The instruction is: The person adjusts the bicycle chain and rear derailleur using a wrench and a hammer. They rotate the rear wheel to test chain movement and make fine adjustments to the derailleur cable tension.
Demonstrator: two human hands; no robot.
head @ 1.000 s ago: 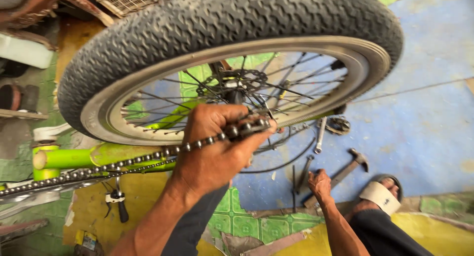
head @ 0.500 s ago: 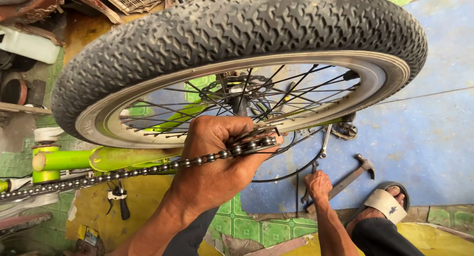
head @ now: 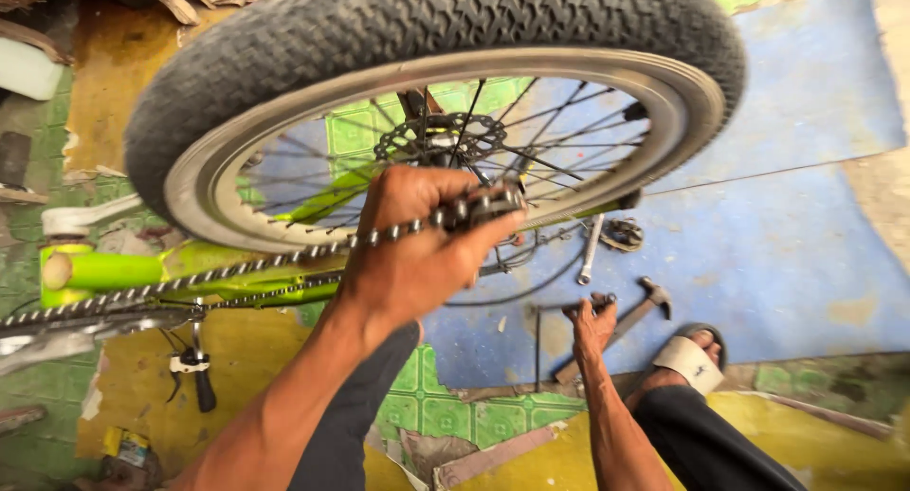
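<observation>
My left hand point(head: 417, 254) is shut on the end of a bicycle chain point(head: 284, 259), pinching its links just below the rear sprocket point(head: 438, 138). The chain runs left along the green frame point(head: 142, 268). A knobby-tyred wheel point(head: 427, 36) fills the upper view, its spokes behind my fingers. My right hand point(head: 592, 325) is low on the blue floor mat, its fingers closed round a small dark tool point(head: 601, 302) beside a hammer point(head: 645, 301).
A wrench point(head: 590, 249) and a small sprocket part point(head: 623, 233) lie on the blue mat point(head: 796, 216) under the rim. My sandalled foot point(head: 687, 358) rests beside the hammer. Black-handled pliers point(head: 197, 372) lie on the yellow floor at the left.
My left hand has lifted the chain end closer to the sprocket. The view has shifted, so the wheel sits further right. My right hand stays on the floor by the hammer.
</observation>
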